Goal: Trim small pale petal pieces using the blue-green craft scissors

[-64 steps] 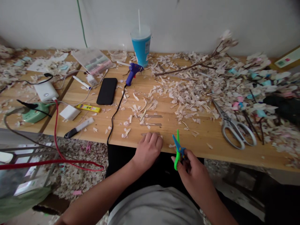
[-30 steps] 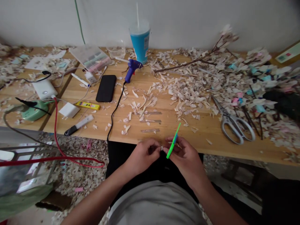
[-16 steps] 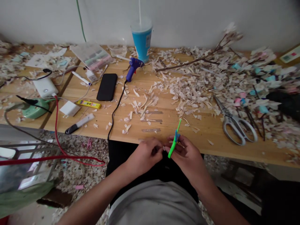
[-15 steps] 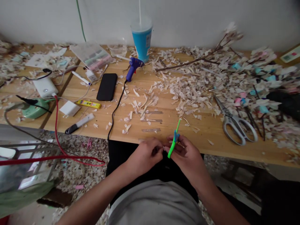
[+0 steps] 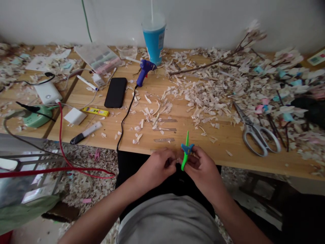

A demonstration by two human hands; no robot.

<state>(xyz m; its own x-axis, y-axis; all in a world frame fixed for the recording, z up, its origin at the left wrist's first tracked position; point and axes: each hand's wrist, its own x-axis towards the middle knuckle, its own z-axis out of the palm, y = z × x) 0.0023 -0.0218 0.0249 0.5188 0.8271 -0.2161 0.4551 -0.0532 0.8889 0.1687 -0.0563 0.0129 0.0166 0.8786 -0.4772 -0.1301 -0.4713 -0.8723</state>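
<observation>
Wooden and long, the bench [image 5: 223,142] runs along a pale wall, buried on its right side under pale husk-like shavings [image 5: 210,91]. At its near edge the person's 2 hands meet, almost touching. The right hand [image 5: 203,167] has its grip closed around a small pair of green-and-blue scissors [image 5: 186,150], the green blade pointing up and away over the bench edge. The left hand [image 5: 159,166] is curled, fingertips pinched together just beside the scissors; whatever scrap it holds is too small to make out. Just beyond the hands, 3 short strips of tape [image 5: 164,139] lie flat on the wood. Farther right rests a large pair of grey-handled scissors [image 5: 256,132], well apart from the hands. Behind the strips, a blue glue gun [image 5: 144,69] stands with its black cord trailing off the near edge, a black phone [image 5: 115,92] lies beside it, and a blue cup with a straw [image 5: 153,39] stands against the wall. At the left are a white power bank [image 5: 47,92], a yellow box [image 5: 95,111] and a red cable [image 5: 61,135].
</observation>
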